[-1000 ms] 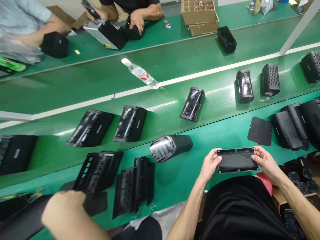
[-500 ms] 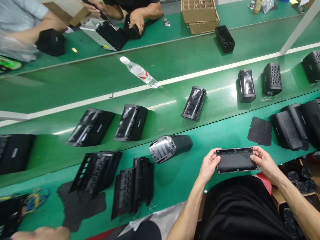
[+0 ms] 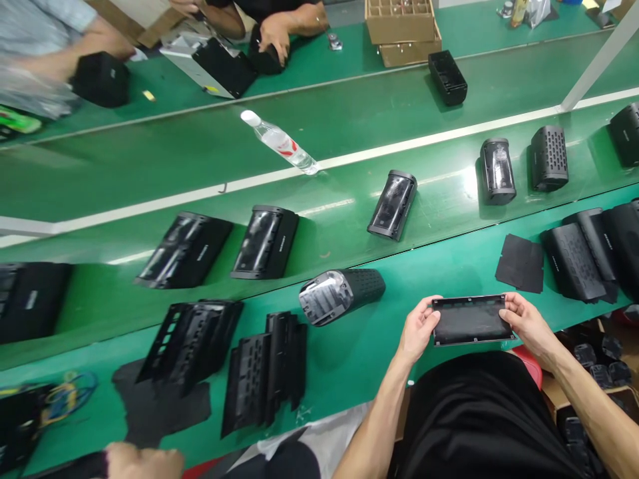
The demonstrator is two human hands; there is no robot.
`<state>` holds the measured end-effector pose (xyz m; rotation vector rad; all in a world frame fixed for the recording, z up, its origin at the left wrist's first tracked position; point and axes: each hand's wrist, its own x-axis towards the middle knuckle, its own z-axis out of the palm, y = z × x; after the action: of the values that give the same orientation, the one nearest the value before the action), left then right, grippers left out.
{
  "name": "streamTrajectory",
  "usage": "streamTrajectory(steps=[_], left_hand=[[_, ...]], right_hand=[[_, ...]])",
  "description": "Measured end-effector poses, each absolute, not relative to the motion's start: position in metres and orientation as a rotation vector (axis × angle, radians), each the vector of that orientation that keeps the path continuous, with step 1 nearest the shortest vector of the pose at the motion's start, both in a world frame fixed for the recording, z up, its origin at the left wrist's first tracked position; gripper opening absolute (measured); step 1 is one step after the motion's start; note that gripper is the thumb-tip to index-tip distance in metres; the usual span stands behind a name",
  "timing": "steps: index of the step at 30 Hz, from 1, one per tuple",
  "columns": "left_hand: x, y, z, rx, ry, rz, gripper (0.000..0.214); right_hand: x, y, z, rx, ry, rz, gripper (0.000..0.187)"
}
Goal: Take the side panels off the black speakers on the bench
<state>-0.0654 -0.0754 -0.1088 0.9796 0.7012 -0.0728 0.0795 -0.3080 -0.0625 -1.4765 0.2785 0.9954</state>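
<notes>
Both my hands hold a thin black rectangular panel (image 3: 472, 320) with a metal-looking rim, level above the green bench edge. My left hand (image 3: 419, 327) grips its left short end, and my right hand (image 3: 532, 319) grips the right end. Nearest on the left lies a cylindrical black speaker body (image 3: 342, 296) with a glossy end and perforated grille. To the right lie a flat black foam sheet (image 3: 520, 263) and several black speaker housings (image 3: 574, 261). Stacked black grille frames (image 3: 264, 372) stand further left.
A green conveyor belt (image 3: 309, 193) carries several black speaker units, and a water bottle (image 3: 279, 143) lies beyond them. Another person's hand (image 3: 144, 460) shows at the bottom left. Co-workers' hands (image 3: 274, 33) work at the far bench. A box of black parts (image 3: 596, 372) sits low right.
The speaker units on the belt have moved slightly right. The other person's hand at the lower left has moved down and away, then back along the bottom edge. My hands and the panel stay nearly still.
</notes>
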Motion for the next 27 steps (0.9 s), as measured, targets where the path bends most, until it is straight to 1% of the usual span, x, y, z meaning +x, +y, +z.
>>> streamTrajectory(steps=[10, 19, 27], left_hand=[[-0.0654, -0.0741, -0.112, 0.993, 0.705, -0.069, 0.062], [-0.0643, -0.0739, -0.1098, 1.036, 0.708, -0.063, 0.059], [-0.0672, -0.0743, -0.1137, 1.061, 0.708, -0.058, 0.061]], right_hand=[[0.081, -0.3061, -0.0686, -1.504, 0.282, 0.976, 0.053], [0.0813, -0.3043, -0.0653, -1.519, 0.298, 0.975, 0.051], [0.0797, -0.3054, -0.0671, -1.525, 0.297, 0.971, 0.052]])
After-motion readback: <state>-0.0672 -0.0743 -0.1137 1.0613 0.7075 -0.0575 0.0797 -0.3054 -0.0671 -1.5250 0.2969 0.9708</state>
